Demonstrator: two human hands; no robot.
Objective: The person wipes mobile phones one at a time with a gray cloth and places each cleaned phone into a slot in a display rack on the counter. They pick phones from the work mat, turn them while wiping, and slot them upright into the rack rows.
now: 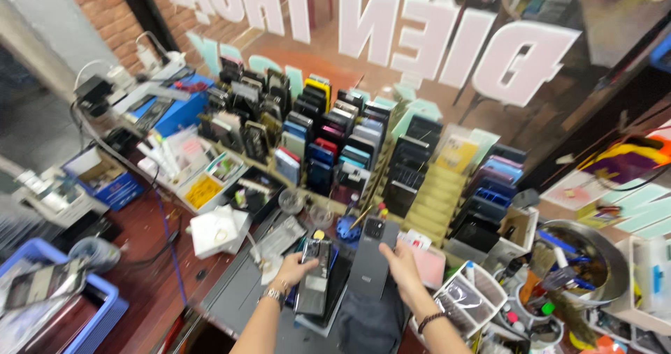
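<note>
Two bare forearms reach up from the bottom edge over a dark mat (237, 294) on a crowded surface. The left hand (292, 269), a watch at its wrist, has its fingers closed around a dark phone (314, 284) that is tilted slightly, just above the mat. The right hand (402, 264), a bead bracelet at its wrist, grips a grey phone (370, 256) by its right edge, back up, camera lenses at the top. The two phones sit just beside each other. Behind them a stepped rack (419, 207) holds rows of upright phones. A metal bowl (615, 256) of tools stands at right, a blue box (112, 183) at left. The edge grip looks light, so the grey phone could probably slip and strike the clutter below.
</note>
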